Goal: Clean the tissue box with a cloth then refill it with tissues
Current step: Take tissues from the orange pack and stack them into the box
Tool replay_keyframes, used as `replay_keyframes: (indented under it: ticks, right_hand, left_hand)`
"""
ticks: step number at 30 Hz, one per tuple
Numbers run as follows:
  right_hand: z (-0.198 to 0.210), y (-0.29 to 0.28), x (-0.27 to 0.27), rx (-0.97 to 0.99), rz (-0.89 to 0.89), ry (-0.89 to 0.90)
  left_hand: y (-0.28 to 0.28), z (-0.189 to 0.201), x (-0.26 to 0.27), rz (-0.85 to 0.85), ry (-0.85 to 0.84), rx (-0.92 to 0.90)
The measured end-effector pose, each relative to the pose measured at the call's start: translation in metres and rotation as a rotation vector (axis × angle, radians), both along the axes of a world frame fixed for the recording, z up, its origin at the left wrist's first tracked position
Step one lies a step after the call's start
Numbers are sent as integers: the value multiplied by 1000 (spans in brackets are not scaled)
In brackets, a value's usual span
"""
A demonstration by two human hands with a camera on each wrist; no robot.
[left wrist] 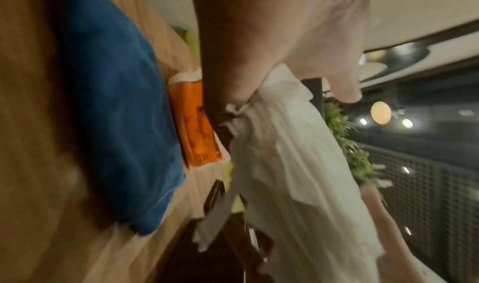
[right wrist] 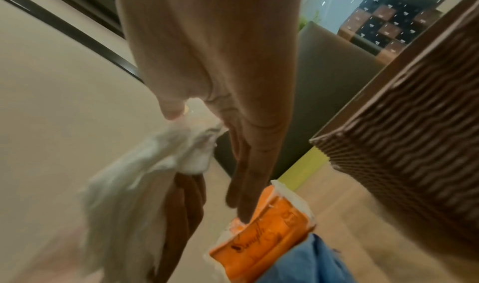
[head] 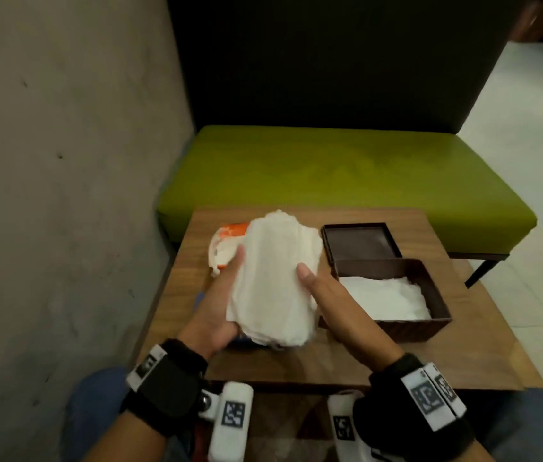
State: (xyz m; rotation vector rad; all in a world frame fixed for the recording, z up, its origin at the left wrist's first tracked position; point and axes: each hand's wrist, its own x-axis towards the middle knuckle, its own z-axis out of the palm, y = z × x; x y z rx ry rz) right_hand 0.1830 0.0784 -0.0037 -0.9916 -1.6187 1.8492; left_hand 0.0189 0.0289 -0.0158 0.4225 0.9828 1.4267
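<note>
- Left hand (head: 220, 305) grips a stack of tissues (head: 273, 285) at frame centre (thumb on top).
- Right hand (head: 333, 308), fingers straight, touches its right edge.
- Tissue box (head: 430, 323) sits right, on the surface (head: 397, 365).

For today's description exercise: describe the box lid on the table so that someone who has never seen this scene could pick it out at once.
Start at the wooden table in front of the green bench. At its far right stands the open brown tissue box with white tissues inside. The lid lies just behind it, nearer the bench: a shallow dark brown square tray, empty, unlike the deeper box.
</note>
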Motion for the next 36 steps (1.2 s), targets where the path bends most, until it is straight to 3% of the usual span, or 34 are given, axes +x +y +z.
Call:
replay_keyframes:
  ticks: [3,5,8,12,15,19,27,32,36]
  right_hand:
    - [-2,-9,16,-138,-48,103]
    - [-2,-14,26,-196,-90,157]
    - [-1,-18,37,-179,-158,192]
    - [0,-24,38,-112,-247,188]
    - [2,-28,40,-155,-270,212]
    - [0,-27,46,-210,-262,206]
    - [-2,-28,47,-250,-249,203]
    - [-4,-23,49,-297,-342,153]
    - [-3,-21,49,-394,-356,233]
  left_hand:
    - [-13,-1,36,23,197,-4]
    - [-18,-1,51,-12,189,17]
    - [-21,3,68,-7,222,41]
    - [-24,6,93,-47,487,124]
    - [-24,5,98,55,595,147]
    - [-24,3,92,160,547,71]
    - [-23,5,86,-3,266,48]
    - [-15,7,82,71,249,28]
    - [-11,8,82,32,373,48]
